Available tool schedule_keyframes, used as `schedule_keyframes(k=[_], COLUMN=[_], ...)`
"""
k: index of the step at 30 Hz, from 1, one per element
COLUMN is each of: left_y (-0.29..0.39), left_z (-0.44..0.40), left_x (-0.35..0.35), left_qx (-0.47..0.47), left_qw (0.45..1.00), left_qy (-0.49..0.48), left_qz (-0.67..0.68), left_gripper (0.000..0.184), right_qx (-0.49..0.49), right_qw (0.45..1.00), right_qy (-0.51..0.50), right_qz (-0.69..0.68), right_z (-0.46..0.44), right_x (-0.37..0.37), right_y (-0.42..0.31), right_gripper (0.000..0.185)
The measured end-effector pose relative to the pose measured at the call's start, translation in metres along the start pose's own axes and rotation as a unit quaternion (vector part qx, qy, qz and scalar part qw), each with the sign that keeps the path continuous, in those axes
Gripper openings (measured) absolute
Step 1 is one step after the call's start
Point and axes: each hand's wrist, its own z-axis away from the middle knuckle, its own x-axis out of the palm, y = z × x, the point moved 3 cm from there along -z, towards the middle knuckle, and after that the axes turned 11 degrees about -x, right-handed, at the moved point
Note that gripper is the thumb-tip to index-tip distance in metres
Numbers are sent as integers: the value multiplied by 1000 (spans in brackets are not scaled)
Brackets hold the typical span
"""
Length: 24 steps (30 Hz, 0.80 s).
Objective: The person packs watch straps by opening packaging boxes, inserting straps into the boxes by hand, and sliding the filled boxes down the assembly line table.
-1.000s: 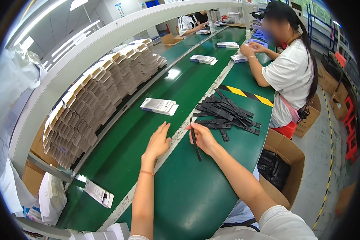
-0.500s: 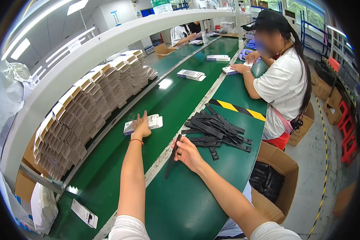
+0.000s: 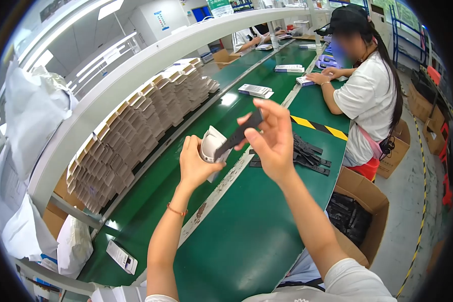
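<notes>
My left hand (image 3: pixel 194 163) is closed around a small white carton (image 3: pixel 212 141), held up off the green belt with its open end facing me. Between the thumb and fingers of my right hand (image 3: pixel 276 143) is a black strap (image 3: pixel 244 132), slanting down to the left. The strap's lower end is at the carton's mouth; how far inside it reaches I cannot tell. Partly behind my right hand, a pile of similar black straps (image 3: pixel 309 156) lies on the green bench.
Stacked open cartons (image 3: pixel 141 126) line the belt's left side. Other cartons lie on the belt (image 3: pixel 256 90), one near me (image 3: pixel 121 256). A cardboard box (image 3: pixel 362 216) of black straps stands at right. A co-worker (image 3: pixel 362 85) handles a carton beyond the striped tape (image 3: pixel 319 127).
My left hand has picked the carton up off the belt and turned its open end toward me. My right hand has raised the strap to the carton's mouth. The view has shifted left.
</notes>
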Motion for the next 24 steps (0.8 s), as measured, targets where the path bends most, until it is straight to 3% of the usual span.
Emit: schedule_keyframes(k=[4,6,7,10,16,20,22,24], left_y=[23,25,26,37,46,30,10,-9], left_z=[26,34,38,46,51,49,46,50], left_x=[-28,-32,-33,-42,-60,-66,-74,-77], left_qx=[-4,-37,-48,-50,-83,-51,40,-13], left_qw=[996,973,961,934,893,934,994,991], left_qy=[-41,-114,-143,-174,-214,-193,-95,-75], left_qz=[76,198,233,308,387,296,38,-106], left_gripper=[54,53,54,56,55,57,61,62], right_qx=[-36,-28,27,37,19,70,68,120], right_qw=[994,977,979,955,959,944,889,815], right_qy=[-99,-184,-181,-233,-186,-160,-194,-248], right_qz=[41,99,93,181,212,280,410,510], right_z=[-34,-39,-39,-40,-44,-39,-27,-4], right_x=[21,36,43,57,51,10,-23,-61], right_y=[-20,-23,-22,-21,-25,-26,-15,-1], right_gripper=[46,45,43,45,53,41,31,23])
